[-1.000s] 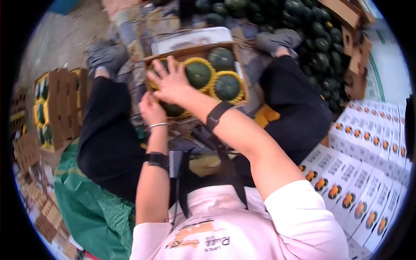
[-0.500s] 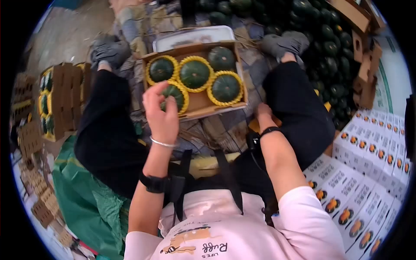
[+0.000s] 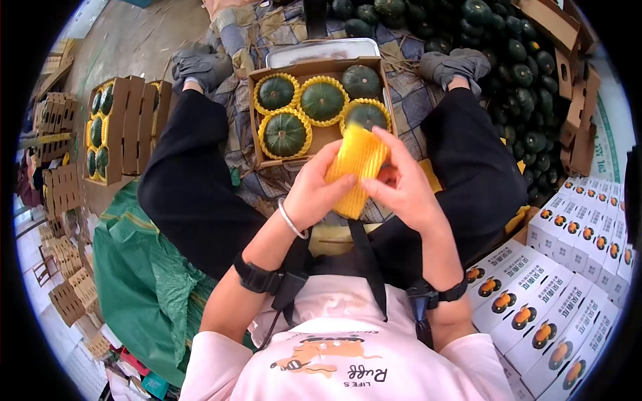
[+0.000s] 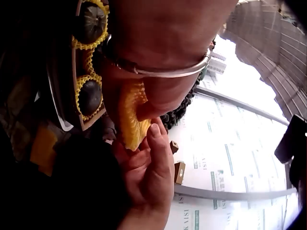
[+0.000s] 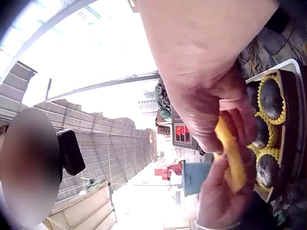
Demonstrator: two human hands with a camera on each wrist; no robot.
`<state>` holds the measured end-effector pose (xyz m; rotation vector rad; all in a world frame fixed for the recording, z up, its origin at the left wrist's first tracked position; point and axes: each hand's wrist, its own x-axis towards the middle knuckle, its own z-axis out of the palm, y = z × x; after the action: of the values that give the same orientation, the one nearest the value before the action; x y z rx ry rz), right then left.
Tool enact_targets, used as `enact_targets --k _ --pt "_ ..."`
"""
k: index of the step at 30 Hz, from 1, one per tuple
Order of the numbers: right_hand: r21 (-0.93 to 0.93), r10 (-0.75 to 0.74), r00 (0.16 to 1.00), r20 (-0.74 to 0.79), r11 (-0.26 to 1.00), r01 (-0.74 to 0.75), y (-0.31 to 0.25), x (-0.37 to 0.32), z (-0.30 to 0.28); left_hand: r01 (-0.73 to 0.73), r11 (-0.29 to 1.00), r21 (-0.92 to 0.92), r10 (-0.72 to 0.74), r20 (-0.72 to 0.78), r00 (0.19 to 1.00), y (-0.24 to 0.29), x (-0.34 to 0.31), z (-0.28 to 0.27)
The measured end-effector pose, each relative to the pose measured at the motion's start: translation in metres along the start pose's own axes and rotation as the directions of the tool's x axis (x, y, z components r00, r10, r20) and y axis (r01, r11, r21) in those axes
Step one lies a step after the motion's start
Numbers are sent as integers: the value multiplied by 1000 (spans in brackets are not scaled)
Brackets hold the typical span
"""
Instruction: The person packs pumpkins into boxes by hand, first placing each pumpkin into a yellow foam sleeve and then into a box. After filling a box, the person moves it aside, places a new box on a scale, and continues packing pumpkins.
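Holding the yellow net sleeve (image 3: 358,175) in front of you, you pinch it with your left hand (image 3: 317,189) at one side and your right hand (image 3: 406,187) at the other, thumbs near each other. In the head view its upper end overlaps the near right pumpkin (image 3: 372,113). Inside the open carton (image 3: 326,138), four pumpkins have yellow nets (image 3: 286,152); the far right pumpkin (image 3: 361,81) is bare.

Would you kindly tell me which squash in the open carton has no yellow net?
The squash in the far right corner of the carton: its skin is bare, while the other four sit in yellow nets.
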<state>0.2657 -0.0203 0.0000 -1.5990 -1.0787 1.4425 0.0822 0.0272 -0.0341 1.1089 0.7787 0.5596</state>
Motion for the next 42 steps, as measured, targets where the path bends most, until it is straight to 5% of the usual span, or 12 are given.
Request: enact_targets --k 9,15,18,23,26,27,30,32,33,36,38,42 --pt "-487 -609 784 -121 725 488 2 13 44 100 994 48 -84 -260 962 1 -42 -14" --pt "-230 -500 843 -199 860 456 10 11 40 159 972 172 -109 -266 958 16 -38 -18" --pt "335 36 972 233 935 -115 4 6 22 220 937 -272 -289 -247 925 15 -35 -22" --pt "691 -77 965 252 712 -123 -11 0 31 212 664 -717 -241 64 968 21 -32 -28" --pt "411 30 986 165 906 -96 19 15 31 -23 979 -201 -13 -180 984 27 -24 -19" --pt "-132 29 995 -94 990 -41 18 17 27 123 862 492 61 -342 938 26 -23 -30" --pt "502 -217 971 100 854 138 14 21 31 -27 580 814 392 -250 886 27 -20 -29" --pt "726 -78 955 287 668 -164 8 7 27 -105 481 871 471 -155 869 22 -17 -39" --pt "749 -48 951 306 628 -209 9 9 22 -60 919 390 148 -201 968 22 -18 -44" --pt "611 8 872 489 711 -349 28 8 25 186 700 -689 -32 230 973 44 -18 -36" --pt "586 -35 736 676 631 -509 13 -4 23 175 581 -795 83 272 959 27 -3 -44" --pt "789 -108 985 131 613 -37 -8 75 -36 309 893 -328 -302 75 951 10 34 -28"
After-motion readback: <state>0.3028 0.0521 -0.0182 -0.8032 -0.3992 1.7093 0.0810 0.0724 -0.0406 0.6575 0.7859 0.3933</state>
